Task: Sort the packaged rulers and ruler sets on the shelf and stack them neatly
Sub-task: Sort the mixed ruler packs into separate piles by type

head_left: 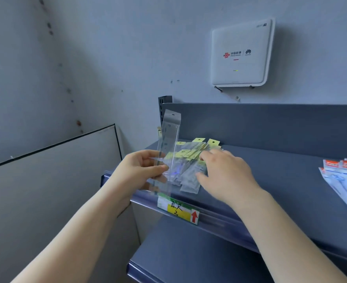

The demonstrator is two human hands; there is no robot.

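My left hand (pixel 142 170) pinches a clear packaged ruler (pixel 167 144) and holds it upright above the left end of the grey shelf (pixel 280 180). A loose pile of clear ruler packets with yellow header cards (pixel 191 160) lies on the shelf just behind it. My right hand (pixel 223 172) rests on this pile with its fingers spread over the packets. At the far right edge lie ruler sets in blue, white and red packaging (pixel 344 176), fanned out on the shelf.
A price label with a red arrow (pixel 178 210) sits in the shelf's front rail. A lower shelf (pixel 178 252) juts out beneath. A white router (pixel 242 54) hangs on the wall above. A white board (pixel 52 180) leans at the left.
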